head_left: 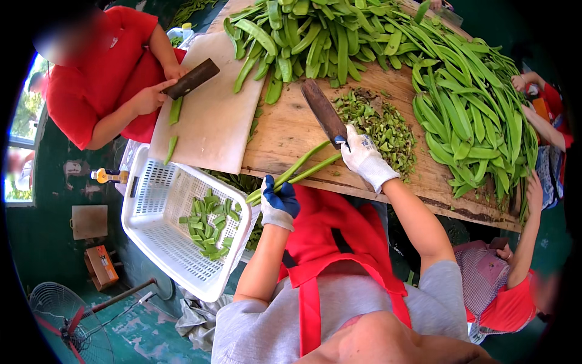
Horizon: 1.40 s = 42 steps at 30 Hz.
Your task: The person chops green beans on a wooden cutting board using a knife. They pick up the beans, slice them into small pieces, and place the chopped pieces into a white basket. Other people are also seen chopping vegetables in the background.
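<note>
My left hand, in a white glove with blue coating, grips a pair of long green bean pods over the front edge of the wooden table. My gloved right hand is closed on the handle end of a cleaver with a dark, rusty blade. The far tips of the pods reach toward that hand; whether the blade touches them I cannot tell. Beyond the right hand lies a heap of small bean trimmings. Beside my left hand, a white perforated plastic basket holds cut bean pieces.
Whole flat beans form a large pile at right and another at the back. On the left, a co-worker in red holds a cleaver over a white cutting board. Other people's hands border the right side. A fan stands lower left.
</note>
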Motion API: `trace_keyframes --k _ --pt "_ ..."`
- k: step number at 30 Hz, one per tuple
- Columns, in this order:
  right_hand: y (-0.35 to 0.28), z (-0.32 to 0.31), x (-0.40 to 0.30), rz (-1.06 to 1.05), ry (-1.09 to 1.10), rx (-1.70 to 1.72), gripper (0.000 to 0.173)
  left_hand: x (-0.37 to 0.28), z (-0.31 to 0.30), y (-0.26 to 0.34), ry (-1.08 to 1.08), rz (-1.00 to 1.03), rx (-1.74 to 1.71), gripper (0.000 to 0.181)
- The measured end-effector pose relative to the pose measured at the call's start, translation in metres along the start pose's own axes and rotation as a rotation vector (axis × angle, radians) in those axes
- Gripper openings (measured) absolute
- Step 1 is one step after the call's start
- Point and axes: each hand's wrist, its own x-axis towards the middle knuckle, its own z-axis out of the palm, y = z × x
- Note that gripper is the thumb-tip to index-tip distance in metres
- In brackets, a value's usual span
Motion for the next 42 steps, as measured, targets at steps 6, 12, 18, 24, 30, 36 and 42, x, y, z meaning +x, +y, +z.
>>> trace_keyframes --k 6,12,18,24,30,36,42 --pt "-0.003 0.012 0.024 0.037 -0.157 -0.161 0.031 0.001 0.001 0.0 0.055 -0.01 0.047 0.016" --pt "0.03 0.007 0.027 0.184 -0.181 0.535 0.021 0.006 -0.023 0.012 -0.094 0.008 0.015 0.011" --pt "0.061 0.003 0.018 0.075 0.066 0.211 0.027 -0.014 0.027 0.066 -0.416 0.266 0.157 0.019" --pt "0.062 0.006 0.008 0.025 -0.005 0.008 0.029 -0.045 0.224 0.073 -0.814 1.314 0.586 0.045" --pt "0.061 -0.002 0.007 0.009 -0.074 -0.007 0.026 0.01 0.425 0.054 -1.034 2.587 1.117 0.043" --pt "0.065 0.003 0.003 -0.077 -0.08 -0.04 0.03 0.111 0.515 0.028 -0.928 2.061 2.18 0.061" --pt "0.064 -0.008 0.0 -0.156 -0.078 -0.004 0.027 0.082 0.525 -0.026 -0.768 2.115 2.639 0.053"
